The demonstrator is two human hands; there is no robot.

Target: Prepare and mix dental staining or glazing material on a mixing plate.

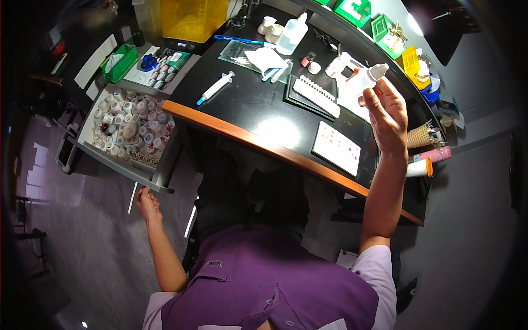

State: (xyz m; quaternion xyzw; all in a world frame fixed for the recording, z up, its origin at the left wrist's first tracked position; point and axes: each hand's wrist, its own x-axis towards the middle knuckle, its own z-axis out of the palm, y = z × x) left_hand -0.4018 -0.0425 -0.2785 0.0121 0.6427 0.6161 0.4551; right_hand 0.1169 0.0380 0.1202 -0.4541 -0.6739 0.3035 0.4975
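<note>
The white dropper bottle (358, 82) is above the desk's right side (256, 135), at the fingertips of the right hand (388, 113), the nearer one; its body lies left of them, long axis slanting, nozzle rightward. Thumb and fingers are closed on it. The left hand (148, 204), curled, is just beside the open drawer (114, 163) of jars (131, 130); whether it grips anything I cannot tell.

Desk (248, 102): black top, orange-brown front edge, white glare patch near that edge. Floor (99, 225): grey, pale reflections at far left. Light (414, 25): lit, upper right.
</note>
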